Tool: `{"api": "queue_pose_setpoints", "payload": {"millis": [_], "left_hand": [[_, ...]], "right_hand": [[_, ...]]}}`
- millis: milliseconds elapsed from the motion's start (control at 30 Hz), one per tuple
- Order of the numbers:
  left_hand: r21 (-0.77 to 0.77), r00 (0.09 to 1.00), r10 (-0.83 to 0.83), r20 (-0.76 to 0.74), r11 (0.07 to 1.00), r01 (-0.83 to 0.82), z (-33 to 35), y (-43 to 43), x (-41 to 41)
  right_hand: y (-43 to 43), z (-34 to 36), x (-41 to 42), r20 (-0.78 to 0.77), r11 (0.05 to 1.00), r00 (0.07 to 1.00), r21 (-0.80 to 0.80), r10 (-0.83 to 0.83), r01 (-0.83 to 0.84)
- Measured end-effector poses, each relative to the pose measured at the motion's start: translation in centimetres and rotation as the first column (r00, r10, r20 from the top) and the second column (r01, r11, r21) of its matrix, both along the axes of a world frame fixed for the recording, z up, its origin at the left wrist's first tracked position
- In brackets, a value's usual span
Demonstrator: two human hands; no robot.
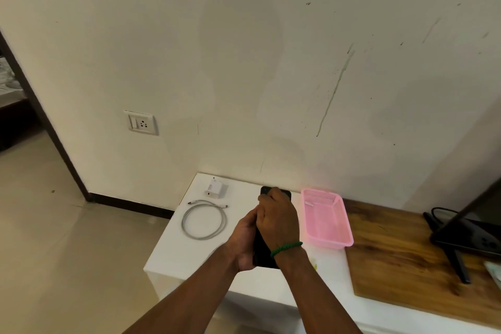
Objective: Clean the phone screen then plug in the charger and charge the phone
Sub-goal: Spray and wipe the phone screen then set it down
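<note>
Above the desk [173,252], left hand [244,241] grips the phone [262,253]; right hand [276,217] curls on its screen, grip unclear. At ten o'clock, charger [214,188] and cable [203,237] lie unplugged.

Tally at the white tabletop [173,255]
One black phone [262,251], one white charger [215,187] at the far left corner, one coiled cable [204,237] by the left edge, one pink basket [325,225] at the right edge, one wall socket [143,123], one left hand [245,233], one right hand [276,214], one green bracelet [286,248].
</note>
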State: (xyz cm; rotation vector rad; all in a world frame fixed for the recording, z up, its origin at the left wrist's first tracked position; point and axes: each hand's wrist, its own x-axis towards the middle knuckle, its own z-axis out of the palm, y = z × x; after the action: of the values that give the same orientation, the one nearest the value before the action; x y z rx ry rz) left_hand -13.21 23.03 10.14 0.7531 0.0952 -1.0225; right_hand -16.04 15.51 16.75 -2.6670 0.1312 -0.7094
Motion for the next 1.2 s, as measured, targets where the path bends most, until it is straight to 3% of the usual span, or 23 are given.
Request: {"api": "queue_pose_setpoints", "payload": {"millis": [433,800,1200], "left_hand": [[0.0,0.999,0.019,0.045,1.0,-0.019,0.7,-0.1,0.1],[0.034,0.999,0.005,0.05,0.999,-0.007,0.2,-0.2,0.3],[-0.038,1.0,-0.025,-0.007,0.999,0.024,0.4,0.0,0.2]], "right_hand": [[-4.4,0.6,0.5,0.018,0.98,0.983,0.09,-0.18,0.178],[-3.1,0.9,1.1,-0.008,0.987,0.988,0.046,-0.153,0.153],[0.4,0.0,0.0,0.023,0.999,1.0,-0.043,-0.001,0.002]]}}
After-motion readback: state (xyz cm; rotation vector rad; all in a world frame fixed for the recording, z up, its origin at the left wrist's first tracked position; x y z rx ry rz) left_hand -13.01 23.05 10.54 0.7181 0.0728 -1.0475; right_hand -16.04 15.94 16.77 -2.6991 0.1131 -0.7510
